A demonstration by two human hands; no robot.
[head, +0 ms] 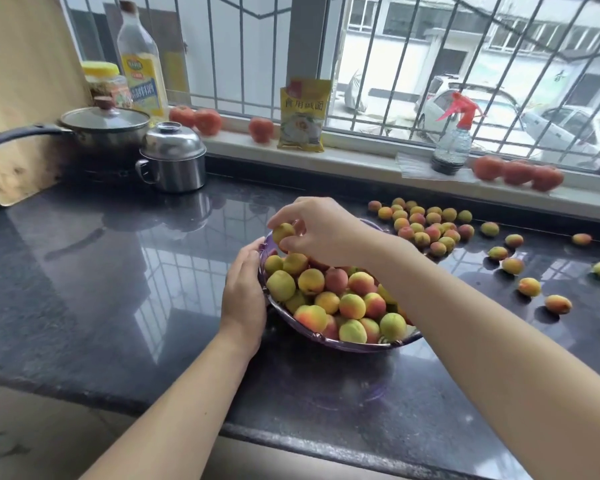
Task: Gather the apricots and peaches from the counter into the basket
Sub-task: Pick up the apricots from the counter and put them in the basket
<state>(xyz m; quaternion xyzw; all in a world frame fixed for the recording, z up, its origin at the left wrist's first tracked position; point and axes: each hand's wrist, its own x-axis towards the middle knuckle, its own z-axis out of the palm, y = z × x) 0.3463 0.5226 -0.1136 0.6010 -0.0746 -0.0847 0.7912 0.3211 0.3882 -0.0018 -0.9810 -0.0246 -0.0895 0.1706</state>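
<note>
A purple basket (329,344) stands on the dark counter, heaped with yellow, green and red apricots and peaches (347,303). My left hand (245,292) lies flat against the basket's left rim with straight fingers. Over the far left side of the basket, my right hand (317,230) pinches a yellow apricot (283,232) in its fingertips. A cluster of several more fruits (426,225) lies on the counter behind the basket to the right. Single fruits (529,286) are scattered further right.
A lidded pan (104,129) and a steel pot (172,157) stand at the back left. On the windowsill are an oil bottle (141,60), a yellow packet (303,114), a spray bottle (452,140) and tomatoes (518,173). The counter's front edge (153,400) runs below.
</note>
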